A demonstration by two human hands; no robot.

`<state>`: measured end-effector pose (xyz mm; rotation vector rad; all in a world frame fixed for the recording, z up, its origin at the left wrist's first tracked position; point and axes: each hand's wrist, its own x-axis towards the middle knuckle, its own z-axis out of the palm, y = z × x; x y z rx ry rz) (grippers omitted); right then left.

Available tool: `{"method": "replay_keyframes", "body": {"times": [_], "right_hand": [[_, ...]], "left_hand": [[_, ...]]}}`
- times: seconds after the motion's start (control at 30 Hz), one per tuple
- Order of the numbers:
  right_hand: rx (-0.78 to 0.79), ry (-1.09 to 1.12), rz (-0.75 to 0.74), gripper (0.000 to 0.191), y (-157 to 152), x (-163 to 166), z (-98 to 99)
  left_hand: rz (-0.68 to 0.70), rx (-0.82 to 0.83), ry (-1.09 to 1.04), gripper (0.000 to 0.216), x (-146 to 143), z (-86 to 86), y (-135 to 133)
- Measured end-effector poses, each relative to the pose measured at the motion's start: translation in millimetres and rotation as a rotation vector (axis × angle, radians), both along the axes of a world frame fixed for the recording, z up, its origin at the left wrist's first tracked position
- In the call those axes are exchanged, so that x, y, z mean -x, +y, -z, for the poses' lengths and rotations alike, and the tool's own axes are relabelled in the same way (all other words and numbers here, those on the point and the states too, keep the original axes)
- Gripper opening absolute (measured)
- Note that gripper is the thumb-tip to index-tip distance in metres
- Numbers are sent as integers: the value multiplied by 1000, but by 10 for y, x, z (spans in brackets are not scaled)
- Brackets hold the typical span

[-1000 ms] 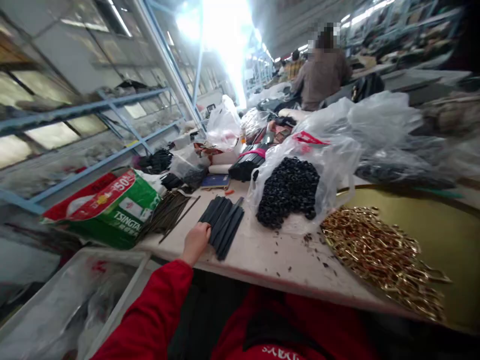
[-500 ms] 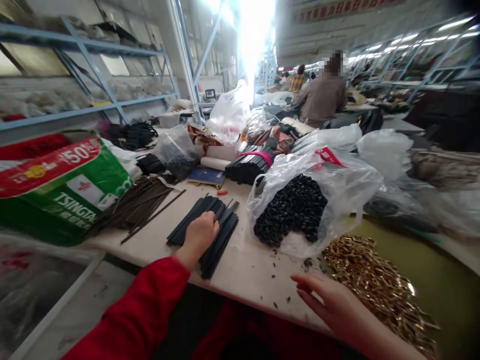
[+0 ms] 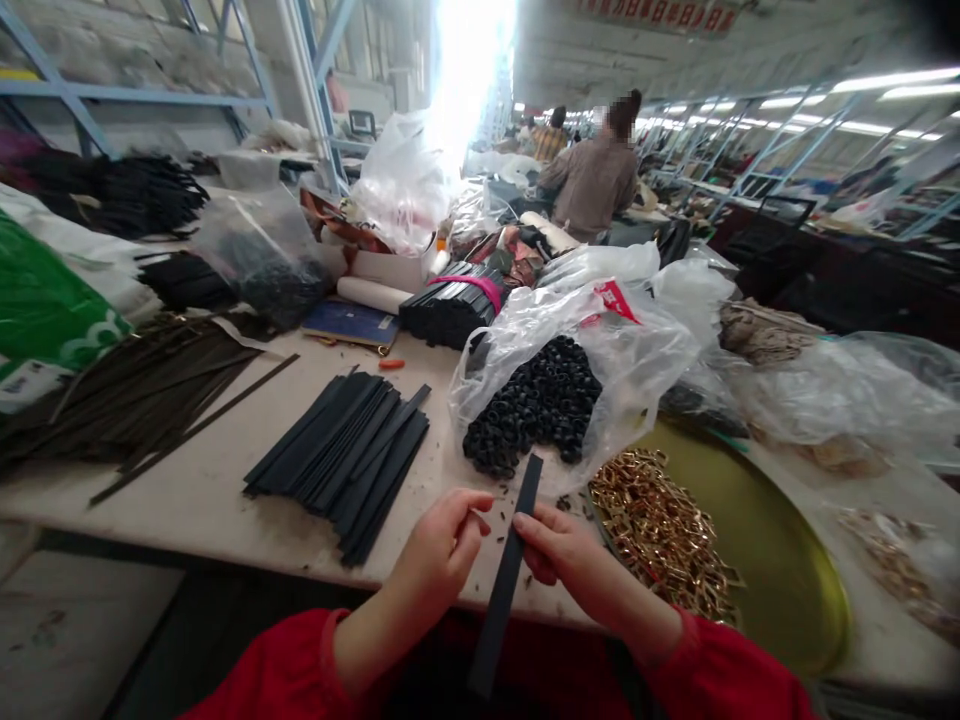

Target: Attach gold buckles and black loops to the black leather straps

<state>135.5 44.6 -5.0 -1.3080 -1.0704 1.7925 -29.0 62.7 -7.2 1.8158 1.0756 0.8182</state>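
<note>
— Pinched in my right hand [image 3: 559, 550] is one black strip [image 3: 506, 580], fingers closed on its upper part; most of it hangs below the grip, over the table [image 3: 210, 490] edge.

— And the left?

— My left hand [image 3: 442, 548] curls loosely beside the strip; whether it touches, I cannot tell.

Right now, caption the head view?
Right hand holds a black strip, left hand beside it, near gold buckles.
</note>
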Motion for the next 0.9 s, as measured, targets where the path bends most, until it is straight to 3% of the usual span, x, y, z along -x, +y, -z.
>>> {"method": "replay_keyframes", "body": {"times": [0.1,0.23,0.3,0.4,0.47,0.53,0.73,0.9], "right_hand": [[-15,-69,-103,41,3,38,28],[-54,-196,-322,40,139,-103,47],[-198,-443,-306,36,354,-335,63],[-583,-1131,-13,27,785,-736,99],[-583,-1506,-42,31,1015,-900,140],[-511,-1722,-128,36,1123,-925,194],[-537,-1799,-195,43,971,-659,337],[-615,-1735,-212,29,913,-753,321]], "left_hand": [[-2,498,-150,25,-108,80,134],[-70,773,-312,11,-198,95,219],[-108,870,-387,12,-200,76,228],[-144,956,-444,14,-190,41,229],[-161,988,-464,15,-191,31,228],[-171,1008,-478,15,-199,40,225],[-187,1063,-506,13,-209,71,188],[-205,1057,-564,6,-209,3,137]]}}
